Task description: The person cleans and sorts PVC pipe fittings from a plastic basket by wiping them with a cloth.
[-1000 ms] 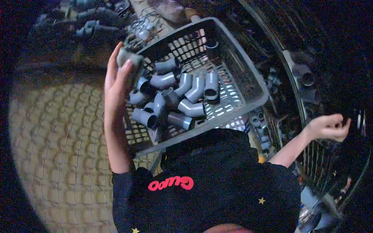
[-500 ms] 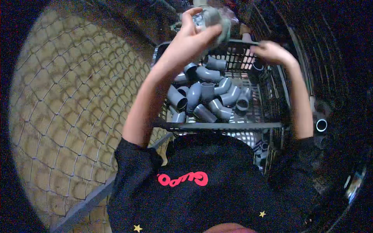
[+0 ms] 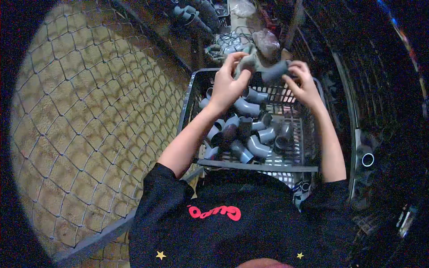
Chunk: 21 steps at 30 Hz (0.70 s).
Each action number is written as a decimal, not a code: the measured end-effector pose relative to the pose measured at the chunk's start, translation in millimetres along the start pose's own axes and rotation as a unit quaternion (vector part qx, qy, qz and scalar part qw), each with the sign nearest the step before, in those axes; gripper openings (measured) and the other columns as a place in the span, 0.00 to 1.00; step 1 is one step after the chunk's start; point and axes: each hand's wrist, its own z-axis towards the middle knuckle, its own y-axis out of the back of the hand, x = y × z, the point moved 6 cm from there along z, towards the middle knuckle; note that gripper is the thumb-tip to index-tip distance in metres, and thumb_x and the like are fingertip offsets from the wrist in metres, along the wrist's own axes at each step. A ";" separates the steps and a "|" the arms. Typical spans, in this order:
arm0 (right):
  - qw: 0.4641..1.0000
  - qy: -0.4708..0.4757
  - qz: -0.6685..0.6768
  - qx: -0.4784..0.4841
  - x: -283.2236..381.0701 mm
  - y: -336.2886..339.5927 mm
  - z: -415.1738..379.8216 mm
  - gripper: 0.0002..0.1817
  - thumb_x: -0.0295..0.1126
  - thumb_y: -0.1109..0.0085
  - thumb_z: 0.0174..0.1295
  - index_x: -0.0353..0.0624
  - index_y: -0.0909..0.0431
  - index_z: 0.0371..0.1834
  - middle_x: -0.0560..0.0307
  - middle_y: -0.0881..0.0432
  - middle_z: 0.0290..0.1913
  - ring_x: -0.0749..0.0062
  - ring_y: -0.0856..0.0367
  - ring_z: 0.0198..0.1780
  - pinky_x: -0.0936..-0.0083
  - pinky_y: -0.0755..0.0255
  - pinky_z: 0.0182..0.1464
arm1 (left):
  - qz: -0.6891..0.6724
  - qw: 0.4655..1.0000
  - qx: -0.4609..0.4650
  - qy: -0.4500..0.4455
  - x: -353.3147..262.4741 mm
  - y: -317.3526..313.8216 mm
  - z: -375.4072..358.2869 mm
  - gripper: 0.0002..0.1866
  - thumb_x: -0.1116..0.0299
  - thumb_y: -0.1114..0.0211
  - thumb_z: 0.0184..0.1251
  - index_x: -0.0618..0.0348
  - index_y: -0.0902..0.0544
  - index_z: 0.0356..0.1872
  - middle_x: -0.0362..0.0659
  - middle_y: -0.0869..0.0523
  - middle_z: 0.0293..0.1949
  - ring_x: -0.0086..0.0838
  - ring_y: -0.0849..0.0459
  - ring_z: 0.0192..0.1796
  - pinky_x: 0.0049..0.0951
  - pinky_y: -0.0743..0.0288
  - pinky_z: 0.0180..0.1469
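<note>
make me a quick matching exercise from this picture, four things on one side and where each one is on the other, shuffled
1. left hand
2. right hand
3. crate
4. chain-link fence

A. on the person's left, beside the crate
B. holds a heap of grey pipe elbows
C. grips a grey fitting above the crate
D. grips a darker pipe piece

Pairs: 1-C, 2-D, 3-B, 4-A

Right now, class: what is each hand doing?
Left hand: closed on a grey plastic pipe elbow.
Right hand: closed on a dark grey pipe piece.
</note>
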 end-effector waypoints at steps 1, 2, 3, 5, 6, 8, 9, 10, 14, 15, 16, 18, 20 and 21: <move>0.998 -0.004 0.015 -0.062 14.3 5.5 5.1 0.14 0.33 0.34 0.61 0.36 0.22 0.45 0.46 0.29 0.55 0.56 0.23 0.54 0.67 0.24 0.52 | 0.001 1.000 0.014 -0.015 -3.5 -1.9 -0.8 0.20 0.75 0.39 0.62 0.59 0.24 0.56 0.42 0.17 0.46 0.25 0.19 0.51 0.27 0.27 0.55; 0.992 -0.008 0.032 -0.124 28.6 12.6 8.4 0.14 0.31 0.35 0.62 0.35 0.24 0.47 0.46 0.32 0.58 0.57 0.23 0.54 0.68 0.23 0.52 | 0.004 0.999 0.030 -0.029 -6.0 -4.5 -2.2 0.20 0.75 0.39 0.62 0.59 0.24 0.56 0.42 0.17 0.47 0.25 0.20 0.51 0.27 0.27 0.56; 0.981 -0.046 0.094 -0.164 38.6 17.4 10.9 0.14 0.32 0.37 0.64 0.35 0.25 0.49 0.46 0.35 0.60 0.59 0.24 0.56 0.68 0.23 0.54 | 0.019 0.998 0.028 -0.062 -9.7 -7.0 -3.8 0.21 0.76 0.40 0.60 0.59 0.22 0.57 0.43 0.16 0.48 0.26 0.19 0.52 0.29 0.27 0.57; 0.968 -0.050 0.149 -0.195 39.8 20.5 13.1 0.15 0.33 0.38 0.65 0.36 0.24 0.50 0.48 0.33 0.61 0.65 0.23 0.55 0.73 0.25 0.53 | 0.094 0.986 0.026 -0.137 -15.2 -9.8 -10.8 0.22 0.77 0.40 0.58 0.60 0.22 0.57 0.46 0.16 0.49 0.31 0.18 0.52 0.30 0.26 0.57; 0.964 -0.040 0.164 -0.205 39.9 22.0 14.1 0.15 0.34 0.38 0.65 0.36 0.24 0.50 0.49 0.30 0.59 0.68 0.22 0.53 0.75 0.26 0.53 | 0.131 0.976 0.024 -0.175 -21.5 -11.5 -14.0 0.23 0.77 0.39 0.57 0.60 0.22 0.57 0.48 0.16 0.49 0.33 0.18 0.52 0.31 0.26 0.57; 0.908 -0.196 0.357 -0.100 27.3 6.8 8.7 0.16 0.34 0.35 0.64 0.35 0.24 0.48 0.54 0.25 0.54 0.71 0.21 0.49 0.77 0.27 0.52 | 0.165 0.962 0.018 -0.217 -33.2 -11.8 -20.6 0.25 0.78 0.38 0.54 0.59 0.21 0.57 0.52 0.18 0.51 0.43 0.18 0.53 0.35 0.25 0.57; 0.881 -0.222 0.402 -0.117 25.4 5.3 6.3 0.16 0.35 0.35 0.64 0.35 0.24 0.48 0.55 0.23 0.52 0.72 0.20 0.48 0.77 0.26 0.52 | 0.171 0.961 0.019 -0.216 -35.8 -12.4 -23.7 0.25 0.78 0.38 0.54 0.58 0.21 0.57 0.52 0.19 0.51 0.45 0.18 0.53 0.36 0.24 0.56; 0.850 -0.248 0.446 -0.133 23.0 1.2 3.9 0.17 0.36 0.35 0.64 0.36 0.24 0.49 0.56 0.21 0.50 0.72 0.19 0.48 0.77 0.26 0.52 | 0.179 0.960 0.021 -0.215 -38.6 -12.9 -26.6 0.25 0.78 0.37 0.54 0.58 0.21 0.57 0.53 0.19 0.51 0.47 0.18 0.54 0.37 0.24 0.56; 0.780 -0.295 0.535 -0.136 25.1 -9.2 4.7 0.22 0.46 0.37 0.66 0.39 0.25 0.52 0.59 0.18 0.42 0.74 0.17 0.46 0.75 0.23 0.50 | 0.279 0.925 0.083 -0.243 -41.8 -30.1 -31.6 0.28 0.76 0.35 0.51 0.42 0.20 0.57 0.45 0.19 0.51 0.44 0.14 0.42 0.36 0.18 0.42; 0.778 -0.308 0.540 -0.092 29.2 -11.2 3.8 0.24 0.49 0.39 0.66 0.39 0.25 0.52 0.59 0.19 0.42 0.74 0.17 0.45 0.75 0.23 0.49 | 0.282 0.915 0.107 -0.268 -42.9 -35.3 -34.2 0.28 0.74 0.34 0.51 0.37 0.19 0.57 0.42 0.19 0.50 0.42 0.14 0.35 0.36 0.17 0.36; 0.773 -0.322 0.545 -0.047 32.1 -14.4 2.9 0.25 0.52 0.40 0.67 0.40 0.25 0.52 0.59 0.19 0.41 0.73 0.17 0.45 0.74 0.23 0.48 | 0.310 0.903 0.109 -0.275 -46.1 -40.1 -38.1 0.27 0.72 0.34 0.53 0.38 0.19 0.58 0.44 0.19 0.49 0.42 0.14 0.34 0.37 0.18 0.36; 0.747 -0.374 0.550 0.004 17.9 -41.0 -7.3 0.31 0.59 0.46 0.67 0.41 0.25 0.56 0.57 0.17 0.47 0.73 0.17 0.44 0.74 0.24 0.45 | 0.311 0.902 0.084 -0.286 -46.2 -40.2 -37.9 0.27 0.72 0.34 0.55 0.38 0.20 0.59 0.45 0.18 0.47 0.42 0.14 0.34 0.38 0.18 0.35; 0.758 -0.428 0.491 0.042 31.7 -48.2 -14.7 0.33 0.60 0.47 0.67 0.43 0.25 0.60 0.58 0.17 0.52 0.73 0.18 0.46 0.74 0.26 0.47 | 0.324 0.914 0.045 -0.241 -43.7 -33.4 -27.1 0.27 0.71 0.34 0.56 0.38 0.21 0.60 0.45 0.18 0.45 0.42 0.14 0.34 0.37 0.18 0.34; 0.754 -0.426 0.500 0.002 28.3 -56.2 -12.1 0.34 0.62 0.47 0.66 0.44 0.25 0.62 0.60 0.18 0.53 0.72 0.19 0.48 0.74 0.27 0.49 | 0.305 0.922 0.015 -0.237 -43.3 -29.5 -24.1 0.28 0.72 0.35 0.56 0.37 0.21 0.60 0.45 0.18 0.44 0.42 0.14 0.33 0.38 0.18 0.32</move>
